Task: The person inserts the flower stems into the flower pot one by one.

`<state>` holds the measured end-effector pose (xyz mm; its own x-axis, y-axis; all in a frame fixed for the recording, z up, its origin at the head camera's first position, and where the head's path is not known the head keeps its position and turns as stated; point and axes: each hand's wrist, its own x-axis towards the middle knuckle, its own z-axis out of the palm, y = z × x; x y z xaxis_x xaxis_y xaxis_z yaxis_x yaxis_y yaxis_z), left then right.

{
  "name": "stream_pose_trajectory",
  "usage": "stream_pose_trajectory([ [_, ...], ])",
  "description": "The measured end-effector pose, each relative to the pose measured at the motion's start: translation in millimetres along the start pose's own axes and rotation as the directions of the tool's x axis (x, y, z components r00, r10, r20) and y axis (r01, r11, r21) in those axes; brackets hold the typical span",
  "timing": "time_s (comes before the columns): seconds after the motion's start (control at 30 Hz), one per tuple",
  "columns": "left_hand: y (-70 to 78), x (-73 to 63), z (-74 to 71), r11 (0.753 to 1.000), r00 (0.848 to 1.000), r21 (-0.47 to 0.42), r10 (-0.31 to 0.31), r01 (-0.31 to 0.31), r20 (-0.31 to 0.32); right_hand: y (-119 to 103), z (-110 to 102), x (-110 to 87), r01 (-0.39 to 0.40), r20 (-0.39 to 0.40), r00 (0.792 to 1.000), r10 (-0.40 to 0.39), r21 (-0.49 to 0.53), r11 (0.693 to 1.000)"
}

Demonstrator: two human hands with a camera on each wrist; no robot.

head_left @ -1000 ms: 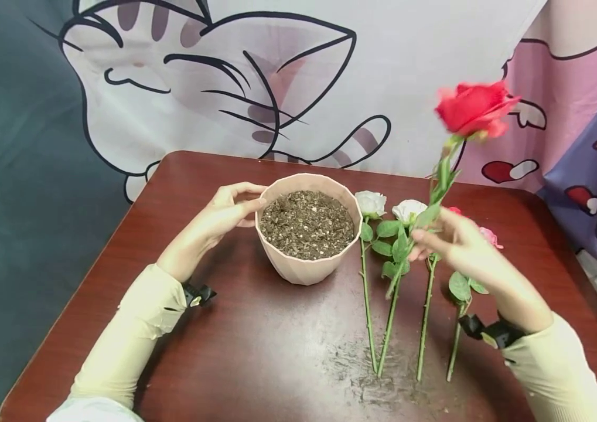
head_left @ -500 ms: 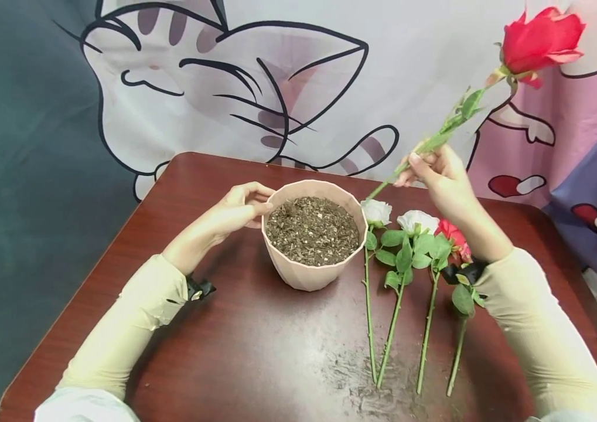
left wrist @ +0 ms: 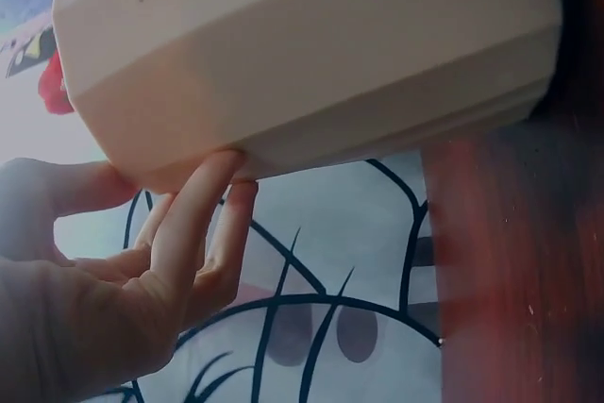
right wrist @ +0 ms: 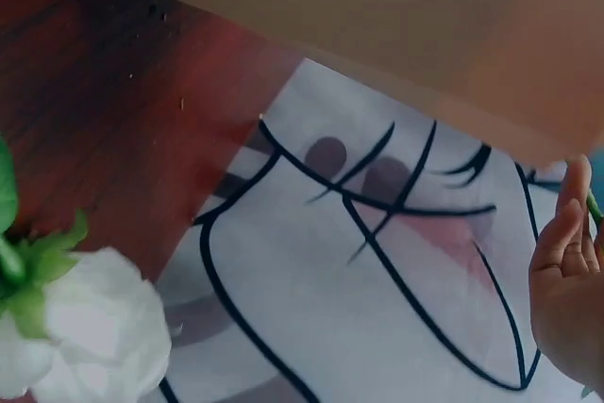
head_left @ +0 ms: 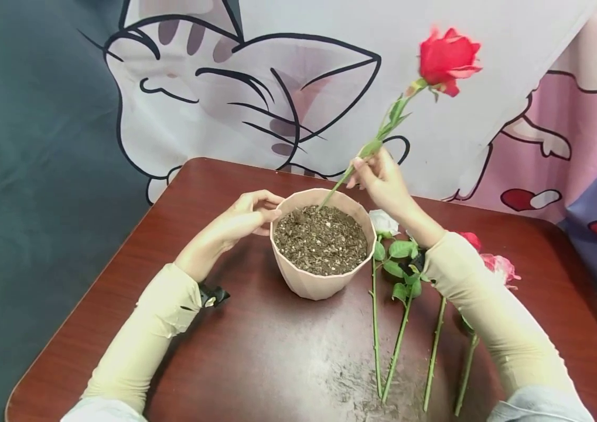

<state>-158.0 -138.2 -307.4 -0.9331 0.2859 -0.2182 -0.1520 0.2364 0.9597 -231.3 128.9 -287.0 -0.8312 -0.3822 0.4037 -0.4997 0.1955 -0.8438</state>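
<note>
A pale pink flower pot point(head_left: 306, 282) full of dark soil point(head_left: 324, 243) stands on the table. At its left side my left hand point(head_left: 242, 218) holds it, thumb tip at the rim and bent fingers on the outer wall. In the left wrist view, these fingers point(left wrist: 219, 176) press the faceted wall. My right hand point(head_left: 382, 180), above the pot's back right rim, pinches the stem of a red rose point(head_left: 447, 61). The rose leans up to the right, its lower stem end right at the soil near the back of the pot. The right wrist view shows only part of this hand point(right wrist: 571, 299).
Right of the pot lie several more roses: a white rose point(head_left: 384, 223), a red rose point(head_left: 470, 239) and a pink rose point(head_left: 500, 268) among them. My right forearm partly covers them. A cartoon-cat curtain point(head_left: 256, 76) hangs behind the brown table point(head_left: 256, 363).
My right hand has lifted the red rose, then swung it left over the other roses to the pot, bringing its stem end to the soil. The left hand keeps its place on the pot.
</note>
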Motion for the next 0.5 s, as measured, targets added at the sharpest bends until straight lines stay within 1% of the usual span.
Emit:
stream_pose_trajectory([
  [0.03, -1.0, -0.5, 0.2, 1.0, 1.0, -0.009, -0.001, 0.001, 0.003, 0.9, 4.0, 0.1, -0.004, 0.016, 1.0, 0.005, -0.054, 0.999],
  [0.1, -2.3, -0.6, 0.6, 1.0, 1.0, -0.03, -0.001, 0.001, 0.012, 2.8, 11.2, 0.5, 0.008, 0.048, 0.999, 0.0, -0.167, 0.986],
  [0.13, -2.4, -0.5, 1.0, 0.999, 1.0, -0.039, 0.0, 0.001, 0.016, 4.3, 14.0, 1.0, 0.02, 0.065, 0.998, -0.007, -0.209, 0.978],
  [0.2, -2.1, -0.1, 1.7, 0.999, 1.0, -0.049, 0.002, 0.0, 0.023, 4.7, 19.2, 2.1, 0.052, 0.101, 0.995, -0.026, -0.26, 0.964],
  [0.27, -1.3, 0.2, 2.4, 0.999, 1.0, -0.052, 0.0, 0.002, 0.022, 5.4, 23.1, 4.7, 0.082, 0.145, 0.989, -0.044, -0.271, 0.959],
  [0.37, -0.4, -0.8, 2.7, 0.999, 1.0, -0.051, -0.005, 0.005, 0.012, 3.9, 26.9, 11.6, 0.107, 0.216, 0.975, -0.053, -0.248, 0.963],
  [0.43, -0.9, -1.7, 1.9, 0.998, 1.0, -0.056, -0.004, 0.005, 0.005, 2.8, 28.7, 19.0, 0.114, 0.275, 0.96, -0.046, -0.236, 0.965],
  [0.5, -1.5, -2.3, 0.7, 0.998, 1.0, -0.061, -0.005, 0.004, -0.003, 1.8, 31.2, 26.4, 0.137, 0.338, 0.94, -0.054, -0.228, 0.964],
])
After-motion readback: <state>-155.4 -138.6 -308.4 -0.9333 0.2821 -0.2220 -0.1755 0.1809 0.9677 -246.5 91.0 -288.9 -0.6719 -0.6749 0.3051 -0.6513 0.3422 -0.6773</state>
